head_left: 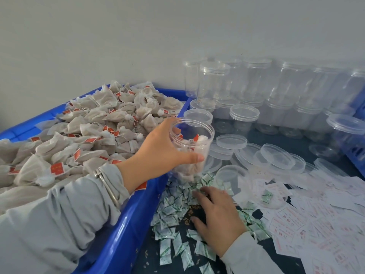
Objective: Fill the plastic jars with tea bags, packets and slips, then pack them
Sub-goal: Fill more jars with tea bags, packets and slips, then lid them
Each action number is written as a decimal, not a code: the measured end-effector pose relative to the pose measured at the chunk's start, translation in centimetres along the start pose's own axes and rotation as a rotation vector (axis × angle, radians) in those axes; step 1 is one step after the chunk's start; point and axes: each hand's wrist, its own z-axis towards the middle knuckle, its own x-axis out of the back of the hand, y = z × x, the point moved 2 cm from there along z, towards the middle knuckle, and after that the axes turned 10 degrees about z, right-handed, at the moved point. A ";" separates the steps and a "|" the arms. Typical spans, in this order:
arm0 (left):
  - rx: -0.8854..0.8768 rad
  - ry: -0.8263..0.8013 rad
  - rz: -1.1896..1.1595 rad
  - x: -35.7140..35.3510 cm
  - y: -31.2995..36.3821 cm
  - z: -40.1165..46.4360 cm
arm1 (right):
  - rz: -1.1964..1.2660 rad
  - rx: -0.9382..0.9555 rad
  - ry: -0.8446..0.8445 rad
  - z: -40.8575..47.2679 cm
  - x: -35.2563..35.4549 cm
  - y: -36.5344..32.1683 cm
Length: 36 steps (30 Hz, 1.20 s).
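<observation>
Blue bin (126,230), left of both hands, heaped with tea bags (94,123) carrying red tags; the left forearm, in a grey sleeve (59,210) with a metal bangle (107,186) at the wrist, lies across its near rim. Dark table (276,135), under the right hand and beyond it. Stacked empty jars (256,82), lidded, in rows against the wall, beyond and right of the left hand. Paper slips (308,220), white with red print, spread to the right of the right hand. Loose lids (276,157), clear and overlapping, between the slips and the stacked jars. Green-and-white packets (173,210), scattered beneath and around the right hand. Open jar (192,147), tilted, partly filled with tea bags, held just above the packets at the bin's right edge. Left hand (158,153): fingers and thumb wrapped round the jar's wall near its mouth. Right hand (217,216): palm down on the packets directly below the jar, fingers loosely curled over them; whether a packet is pinched cannot be told.
</observation>
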 end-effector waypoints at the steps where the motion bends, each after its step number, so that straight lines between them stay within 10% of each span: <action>1: -0.004 -0.002 0.013 0.0 0.0 0.0 | -0.010 -0.013 0.019 0.1 -0.1 -0.1; 16: -0.043 -0.072 0.073 0.0 0.3 0.0 | 0.309 -0.113 0.237 0.8 0.6 0.8; 29: -0.250 -0.276 0.284 -0.7 0.6 -0.9 | 0.591 -0.065 1.007 -0.3 7.9 0.0; 36: -0.256 -0.293 0.316 -0.7 1.1 -1.1 | 0.534 0.069 0.854 1.9 9.9 -2.4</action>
